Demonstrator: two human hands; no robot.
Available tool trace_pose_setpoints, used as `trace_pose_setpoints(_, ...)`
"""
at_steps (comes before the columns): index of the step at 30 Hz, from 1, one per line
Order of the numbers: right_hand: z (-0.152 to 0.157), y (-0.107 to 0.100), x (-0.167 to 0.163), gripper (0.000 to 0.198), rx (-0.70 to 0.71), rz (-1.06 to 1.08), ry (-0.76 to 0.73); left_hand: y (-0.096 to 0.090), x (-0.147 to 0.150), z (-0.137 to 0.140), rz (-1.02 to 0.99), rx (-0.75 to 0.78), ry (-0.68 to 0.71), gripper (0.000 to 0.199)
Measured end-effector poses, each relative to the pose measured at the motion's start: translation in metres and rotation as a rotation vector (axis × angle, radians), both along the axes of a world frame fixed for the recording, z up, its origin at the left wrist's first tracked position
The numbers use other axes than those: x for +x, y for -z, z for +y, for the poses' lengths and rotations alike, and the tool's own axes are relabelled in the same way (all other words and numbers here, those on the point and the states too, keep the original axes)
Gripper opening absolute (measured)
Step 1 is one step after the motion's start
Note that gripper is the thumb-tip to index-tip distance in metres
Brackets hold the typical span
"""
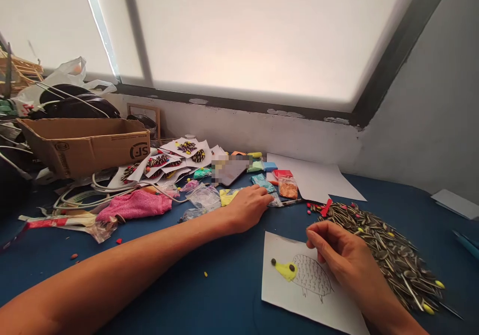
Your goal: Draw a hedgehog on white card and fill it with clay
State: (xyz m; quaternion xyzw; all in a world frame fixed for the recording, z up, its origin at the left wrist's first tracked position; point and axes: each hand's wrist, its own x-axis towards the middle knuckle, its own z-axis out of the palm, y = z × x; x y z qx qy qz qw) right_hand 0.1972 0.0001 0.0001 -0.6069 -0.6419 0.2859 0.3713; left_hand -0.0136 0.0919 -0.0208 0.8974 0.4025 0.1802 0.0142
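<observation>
My left hand [251,209] reaches to the middle of the table, its fingers curled down beside a clear plastic wrapper [276,200] and a teal clay packet [262,182]. What lies under those fingertips is hidden. Over the right part of a white drawing sheet [279,295], my right hand [342,257] holds thumb and forefinger together; anything between them is too small to make out. The sheet bears a hedgehog drawing [312,274] with a yellow clay head [286,271], a dark eye and a dark nose. A heap of striped sunflower seeds [396,255] lies beside my right hand.
Orange [288,188] and yellow [228,196] clay packets lie mid-table, near a dark tablet-like device [232,172]. Finished seed pictures [187,150] are piled behind a pink cloth [136,205]. A cardboard box [90,148] stands left; blank paper [314,177] lies by the wall.
</observation>
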Motion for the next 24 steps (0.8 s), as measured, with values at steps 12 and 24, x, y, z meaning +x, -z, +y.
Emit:
trace_pose_setpoints(12, -0.006, -0.005, 0.004, 0.046, -0.274, 0.476, -0.023, -0.02, 0.015, -0.023, -0.559, 0.351, 0.409, 0.023)
trace_pose_setpoints(24, -0.009, -0.012, 0.004, 0.043, -0.265, 0.467, -0.042, -0.015, 0.021, -0.041, -0.5, 0.28, 0.475, 0.018)
